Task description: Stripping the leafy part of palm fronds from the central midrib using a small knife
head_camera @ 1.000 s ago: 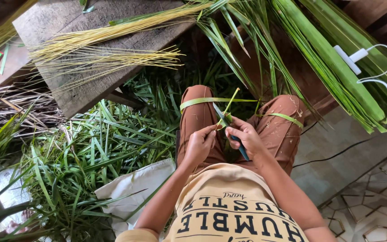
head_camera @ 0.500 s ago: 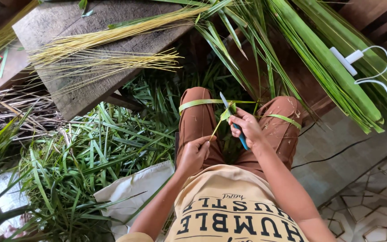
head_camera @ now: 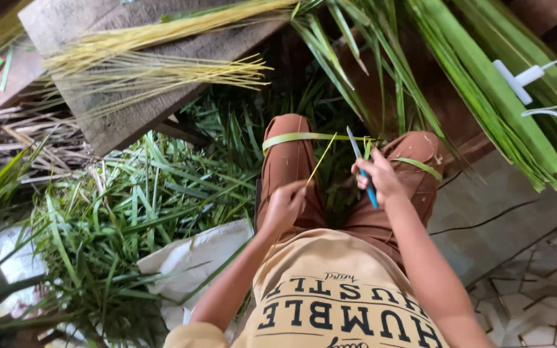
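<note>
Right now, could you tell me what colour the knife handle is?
Blue, seen in the head view: the knife is held in the right hand.

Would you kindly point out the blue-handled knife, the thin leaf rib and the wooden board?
blue-handled knife (head_camera: 371,193), head view, on the blue handle below the right hand.
thin leaf rib (head_camera: 322,159), head view, mid-length above the left hand.
wooden board (head_camera: 130,119), head view, bare grey plank surface.
</note>
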